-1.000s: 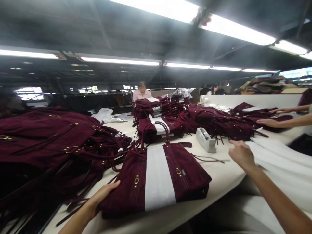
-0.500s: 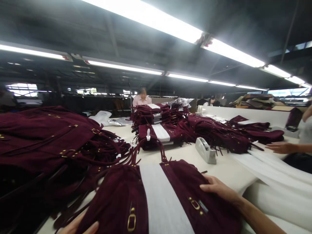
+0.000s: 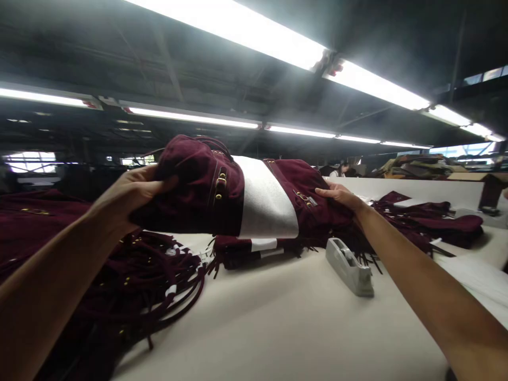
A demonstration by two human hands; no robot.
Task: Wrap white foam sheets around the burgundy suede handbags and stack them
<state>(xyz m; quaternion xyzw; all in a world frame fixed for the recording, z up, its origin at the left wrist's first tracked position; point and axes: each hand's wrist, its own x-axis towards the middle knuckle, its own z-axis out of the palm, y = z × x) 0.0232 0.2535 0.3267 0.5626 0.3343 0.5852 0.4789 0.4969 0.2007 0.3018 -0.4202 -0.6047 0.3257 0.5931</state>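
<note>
I'm looking into a factory workshop for bags. Long tube lights (image 3: 230,32) run in rows across the top of the frame beneath a dark ceiling (image 3: 99,61), and a window (image 3: 29,161) glows far back at the left edge. A broad pale desk (image 3: 278,323) spans the lower half, with a tape dispenser (image 3: 349,267) right of centre. I see maroon goods heaped at left and right, and a bag (image 3: 194,190) in matching maroon with a white band at the centre. Upper right, stacked fabric (image 3: 413,165) shows behind a low partition (image 3: 456,189); near it I make out a person (image 3: 340,171).
</note>
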